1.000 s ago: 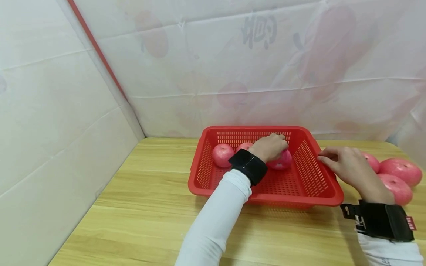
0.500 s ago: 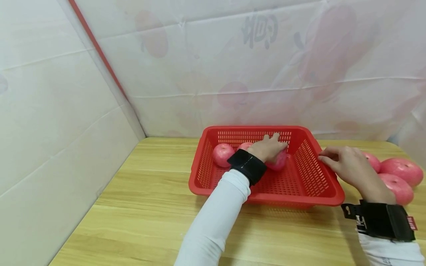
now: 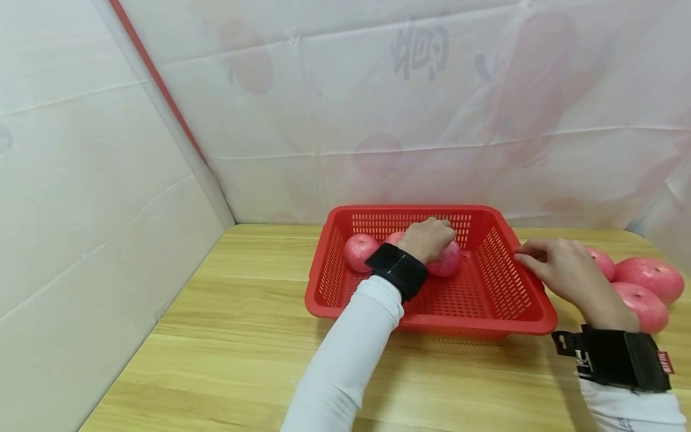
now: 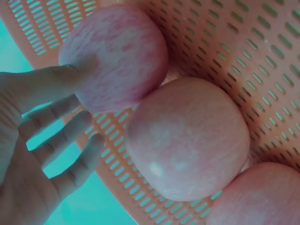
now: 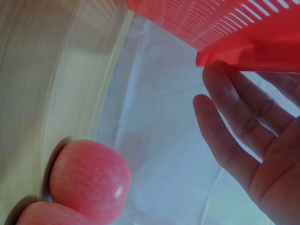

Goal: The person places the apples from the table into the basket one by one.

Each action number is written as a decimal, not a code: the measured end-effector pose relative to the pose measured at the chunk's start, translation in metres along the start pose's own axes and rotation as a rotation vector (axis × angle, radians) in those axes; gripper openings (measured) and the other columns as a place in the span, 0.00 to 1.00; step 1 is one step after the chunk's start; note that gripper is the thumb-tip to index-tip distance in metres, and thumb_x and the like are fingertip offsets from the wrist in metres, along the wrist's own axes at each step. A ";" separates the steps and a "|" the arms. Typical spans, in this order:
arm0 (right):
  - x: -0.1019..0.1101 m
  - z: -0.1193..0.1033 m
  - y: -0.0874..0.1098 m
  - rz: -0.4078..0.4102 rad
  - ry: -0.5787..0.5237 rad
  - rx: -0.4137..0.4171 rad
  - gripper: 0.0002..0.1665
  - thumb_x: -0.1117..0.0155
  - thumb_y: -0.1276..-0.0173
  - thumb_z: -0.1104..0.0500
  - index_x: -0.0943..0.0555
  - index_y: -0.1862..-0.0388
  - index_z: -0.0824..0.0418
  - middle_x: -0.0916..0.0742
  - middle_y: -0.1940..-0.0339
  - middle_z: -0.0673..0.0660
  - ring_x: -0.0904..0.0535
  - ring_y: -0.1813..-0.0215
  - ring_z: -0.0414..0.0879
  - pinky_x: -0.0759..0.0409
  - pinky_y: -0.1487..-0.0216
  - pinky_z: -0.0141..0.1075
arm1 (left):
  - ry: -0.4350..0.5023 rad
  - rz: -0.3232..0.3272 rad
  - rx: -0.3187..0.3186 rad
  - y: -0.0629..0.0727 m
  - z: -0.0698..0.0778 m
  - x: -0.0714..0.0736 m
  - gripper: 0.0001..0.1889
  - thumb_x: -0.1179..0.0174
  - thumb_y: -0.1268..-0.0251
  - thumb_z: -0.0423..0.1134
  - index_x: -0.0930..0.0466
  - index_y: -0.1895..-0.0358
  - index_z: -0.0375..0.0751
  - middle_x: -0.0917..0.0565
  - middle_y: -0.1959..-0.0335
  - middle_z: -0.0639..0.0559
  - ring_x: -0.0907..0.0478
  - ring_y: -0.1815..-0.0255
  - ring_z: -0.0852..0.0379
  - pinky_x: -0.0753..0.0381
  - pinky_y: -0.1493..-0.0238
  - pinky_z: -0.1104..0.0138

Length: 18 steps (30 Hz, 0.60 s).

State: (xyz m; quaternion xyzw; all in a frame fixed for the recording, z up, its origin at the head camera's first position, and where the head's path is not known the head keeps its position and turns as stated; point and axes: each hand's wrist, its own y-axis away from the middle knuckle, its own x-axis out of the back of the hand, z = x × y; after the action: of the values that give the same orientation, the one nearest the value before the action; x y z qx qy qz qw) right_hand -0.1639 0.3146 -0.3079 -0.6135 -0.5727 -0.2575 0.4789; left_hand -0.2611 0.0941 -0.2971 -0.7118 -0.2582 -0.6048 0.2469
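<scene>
A red plastic basket [image 3: 432, 320] stands on the wooden table with three pink-red apples in a row. My left hand [image 3: 427, 239] is inside it, over the rightmost apple [image 3: 447, 262]. In the left wrist view, the thumb touches this apple [image 4: 119, 61], while the other fingers [image 4: 77, 164] stretch out apart from it. The middle apple [image 4: 187, 140] sits against it, partly behind my left hand in the head view. Farthest left lies another apple [image 3: 360, 252]. My right hand [image 3: 572, 276] pinches the basket's right rim [image 5: 243, 61] between thumb and fingertips.
Three more apples [image 3: 650, 279] lie on the table right of the basket, beside my right wrist. A white printed sheet [image 3: 345, 120] hangs close behind the basket, and another covers the left side. Bare table [image 3: 227, 336] shows left of and in front of the basket.
My left hand has moved slightly left, and the apple under it has shifted left towards the middle one. Its fingers spread midway, then drew together. My right hand stays at the rim.
</scene>
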 end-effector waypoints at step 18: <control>0.000 0.000 0.000 -0.003 0.002 -0.004 0.10 0.30 0.32 0.65 0.14 0.60 0.73 0.12 0.73 0.58 0.21 0.72 0.49 0.27 0.75 0.32 | -0.145 -0.046 0.055 0.003 0.000 0.001 0.17 0.49 0.20 0.39 0.16 0.41 0.63 0.18 0.40 0.60 0.23 0.41 0.58 0.21 0.45 0.60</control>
State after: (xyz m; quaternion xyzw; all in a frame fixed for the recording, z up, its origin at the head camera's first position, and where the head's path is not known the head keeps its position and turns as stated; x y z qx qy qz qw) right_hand -0.1634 0.3144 -0.3078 -0.6132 -0.5728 -0.2597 0.4778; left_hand -0.2590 0.0918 -0.2964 -0.7406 -0.3083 -0.5497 0.2330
